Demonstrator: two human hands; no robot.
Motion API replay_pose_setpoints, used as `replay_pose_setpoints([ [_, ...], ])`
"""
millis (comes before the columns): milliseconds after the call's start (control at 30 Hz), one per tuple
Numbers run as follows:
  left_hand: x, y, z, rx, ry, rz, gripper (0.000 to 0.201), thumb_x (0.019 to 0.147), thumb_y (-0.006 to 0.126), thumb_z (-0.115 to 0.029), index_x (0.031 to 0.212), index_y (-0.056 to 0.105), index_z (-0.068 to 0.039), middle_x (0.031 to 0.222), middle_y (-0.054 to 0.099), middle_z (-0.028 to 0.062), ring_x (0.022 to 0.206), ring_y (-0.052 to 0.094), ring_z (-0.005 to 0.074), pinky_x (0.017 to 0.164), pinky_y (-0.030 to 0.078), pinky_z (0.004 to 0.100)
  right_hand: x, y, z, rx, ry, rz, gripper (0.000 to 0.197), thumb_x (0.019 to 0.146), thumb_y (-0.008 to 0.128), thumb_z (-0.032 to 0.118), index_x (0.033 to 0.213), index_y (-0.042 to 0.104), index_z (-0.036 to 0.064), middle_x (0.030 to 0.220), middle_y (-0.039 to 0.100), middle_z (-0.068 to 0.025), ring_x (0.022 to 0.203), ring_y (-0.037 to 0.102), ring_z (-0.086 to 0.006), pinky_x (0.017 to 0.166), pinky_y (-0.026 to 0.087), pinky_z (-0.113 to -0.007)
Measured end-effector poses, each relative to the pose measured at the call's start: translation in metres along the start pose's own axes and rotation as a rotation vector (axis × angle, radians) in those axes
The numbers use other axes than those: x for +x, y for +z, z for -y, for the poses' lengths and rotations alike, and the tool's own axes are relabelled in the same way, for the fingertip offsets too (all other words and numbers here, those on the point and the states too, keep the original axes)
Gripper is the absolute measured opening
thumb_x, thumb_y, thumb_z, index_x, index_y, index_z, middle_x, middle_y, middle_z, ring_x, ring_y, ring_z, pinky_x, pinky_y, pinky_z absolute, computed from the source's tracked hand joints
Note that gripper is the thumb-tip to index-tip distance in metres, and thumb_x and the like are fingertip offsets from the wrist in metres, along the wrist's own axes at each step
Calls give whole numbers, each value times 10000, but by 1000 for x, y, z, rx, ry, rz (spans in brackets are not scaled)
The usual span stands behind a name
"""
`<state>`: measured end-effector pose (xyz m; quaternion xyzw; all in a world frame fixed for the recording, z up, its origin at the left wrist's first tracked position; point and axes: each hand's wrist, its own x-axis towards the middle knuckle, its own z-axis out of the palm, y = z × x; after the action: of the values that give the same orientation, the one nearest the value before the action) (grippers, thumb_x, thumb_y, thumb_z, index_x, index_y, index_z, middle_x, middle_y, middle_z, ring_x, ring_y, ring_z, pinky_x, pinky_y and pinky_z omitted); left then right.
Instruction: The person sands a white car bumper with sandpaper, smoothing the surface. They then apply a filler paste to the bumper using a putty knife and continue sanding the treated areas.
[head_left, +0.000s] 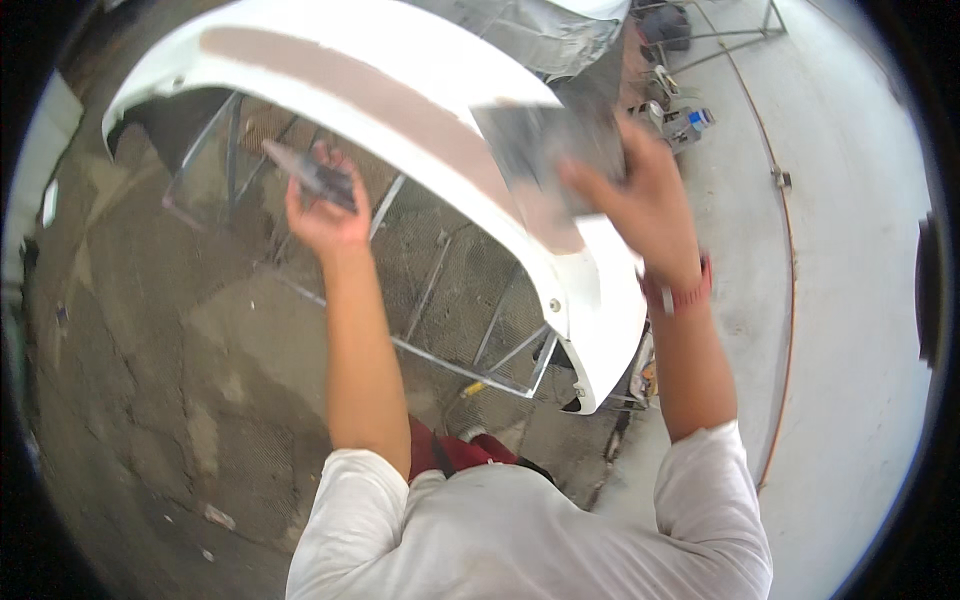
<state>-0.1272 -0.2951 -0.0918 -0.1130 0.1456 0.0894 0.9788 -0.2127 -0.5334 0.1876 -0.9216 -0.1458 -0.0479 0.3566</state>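
Observation:
A curved white car bumper with a long brownish-pink patch arches across the upper middle. In my right hand is a thin dark grey rectangular sheet, blurred by motion, over the right end of the patch. Whether it touches the bumper I cannot tell. Palm up, my left hand holds a small flat piece, dark grey with a pinkish pointed end, just off the bumper's lower edge. Its exact kind does not show. The fingers of both hands are closed around these things.
A metal-bar stand is under the bumper. An orange-brown hose runs along the pale wall at right. Tools and a blue-capped container sit beyond my right hand. Plastic sheeting covers something behind. Rough concrete floor spreads at left.

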Motion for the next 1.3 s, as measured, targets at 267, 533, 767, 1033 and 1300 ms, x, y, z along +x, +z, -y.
replay_pose_setpoints([
  [267,-231,6,98,782,-245,70,558,1077,601,-375,1497,483,-26,1400,608,141,1290,584,310,1100,483,478,-386,-65,-98,837,673,-736,444,960,736,90,1370,585,15,1254,691,-66,1133,664,-164,991,537,-334],
  [533,-496,-127,215,1388,-1002,459,486,988,692,-48,1446,534,-3,1376,647,112,1291,594,209,1083,474,375,-618,-43,-141,1405,743,-963,274,1007,696,119,1256,657,11,1188,729,-57,1104,695,-183,982,561,-376],
  [767,-592,-142,319,1817,-555,917,450,992,714,-93,1379,538,56,1280,675,117,1168,642,190,1040,477,338,-788,-60,-152,218,899,-429,335,979,664,109,1313,687,95,1094,738,-119,986,712,-325,887,569,-397],
  [1033,-689,-199,407,1742,-808,1204,416,1001,681,-50,1388,545,21,1272,678,120,1141,663,180,987,512,316,-786,-122,-100,-467,332,-1005,540,883,605,47,1413,633,142,1252,655,-166,962,700,-384,829,568,-469],
  [1300,-711,-230,464,1564,-1317,1192,533,988,670,-18,1484,476,9,1406,617,119,1291,589,187,1120,434,352,-925,-74,-252,231,1143,-1185,351,1006,612,141,1345,638,52,932,722,-178,870,682,-319,797,531,-403],
])
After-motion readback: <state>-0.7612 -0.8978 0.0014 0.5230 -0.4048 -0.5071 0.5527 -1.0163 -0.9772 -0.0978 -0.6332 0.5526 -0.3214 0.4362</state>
